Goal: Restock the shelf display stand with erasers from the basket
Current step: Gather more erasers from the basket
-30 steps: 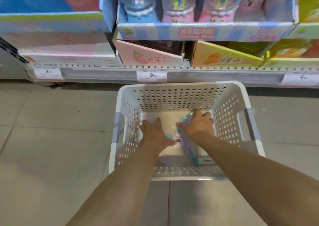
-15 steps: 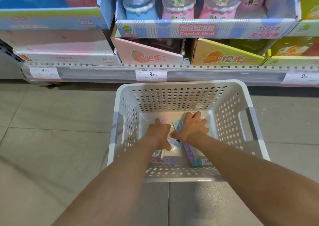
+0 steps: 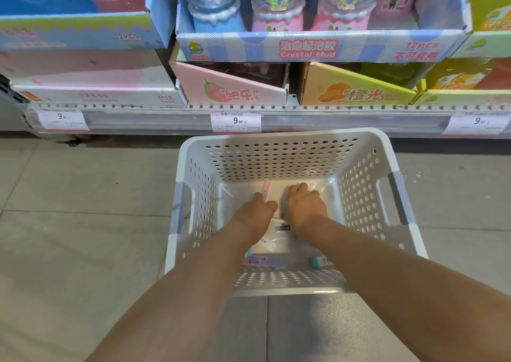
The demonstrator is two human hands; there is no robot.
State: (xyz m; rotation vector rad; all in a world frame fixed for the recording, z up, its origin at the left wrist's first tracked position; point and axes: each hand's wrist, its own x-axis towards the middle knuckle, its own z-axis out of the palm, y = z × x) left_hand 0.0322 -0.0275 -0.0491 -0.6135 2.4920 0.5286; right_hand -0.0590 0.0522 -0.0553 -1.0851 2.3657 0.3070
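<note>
A white perforated basket point(image 3: 287, 145) stands on the floor below the shelf. Both my hands are down inside it. My left hand point(image 3: 255, 213) is closed around a slim pink eraser pack point(image 3: 267, 189) that sticks out past its fingers. My right hand point(image 3: 304, 206) lies palm down on the basket floor with curled fingers; what is under it is hidden. Loose erasers lie at the near end: a pink-purple one point(image 3: 258, 260) and a teal-ended one point(image 3: 318, 262). A white labelled packet point(image 3: 276, 233) shows between my wrists.
The shelf edge point(image 3: 166, 121) with 9.90 price tags point(image 3: 235, 121) runs just beyond the basket. Above it stand a pink display box point(image 3: 229, 91), an orange one point(image 3: 354, 91) and a Crystal Mud tray point(image 3: 307, 49). Grey floor tiles point(image 3: 83, 209) surround the basket.
Both hands have moved closer together and further into the basket. The long eraser strips under my right hand are gone from sight, and a pink pack now sticks out of my left hand.
</note>
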